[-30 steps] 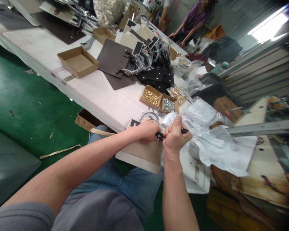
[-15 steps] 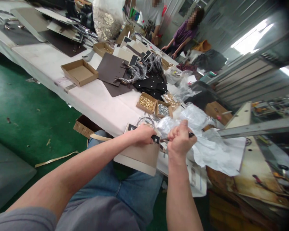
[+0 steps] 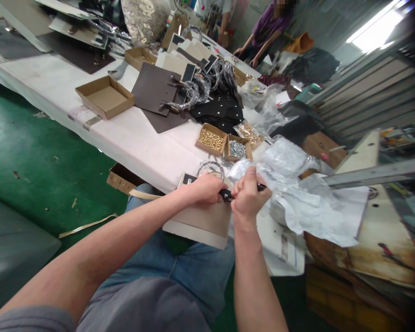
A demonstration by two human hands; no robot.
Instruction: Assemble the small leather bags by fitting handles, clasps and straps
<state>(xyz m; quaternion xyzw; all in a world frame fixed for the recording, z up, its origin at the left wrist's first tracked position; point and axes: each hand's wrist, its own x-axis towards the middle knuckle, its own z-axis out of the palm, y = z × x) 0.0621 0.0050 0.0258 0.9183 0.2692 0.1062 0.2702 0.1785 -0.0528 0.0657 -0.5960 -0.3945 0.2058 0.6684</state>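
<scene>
My left hand [image 3: 209, 188] is closed on the upper part of a beige bag panel [image 3: 202, 221], which lies over my lap at the table's edge. A black patch with a small light mark shows at the panel's top left. My right hand [image 3: 247, 193] is in a fist round the dark handle of a tool [image 3: 262, 187]; its working end is hidden between the hands, so I cannot tell its kind. The fist is close against the panel's right edge. Just beyond my left hand stands a plastic-wrapped ring-shaped handle [image 3: 210, 169].
Beyond are small boxes of gold [image 3: 210, 139] and silver metal pieces [image 3: 237, 149], an open cardboard box [image 3: 105, 99] and dark panels [image 3: 154, 87] with wrapped handles. Crumpled white plastic [image 3: 287, 159] lies to the right, near a metal bar [image 3: 376, 177]. Another person [image 3: 266, 27] stands at the far side.
My right hand has moved left, closer to my left hand and the panel's edge. My left hand keeps its hold on the panel. The camera's view has tilted down slightly.
</scene>
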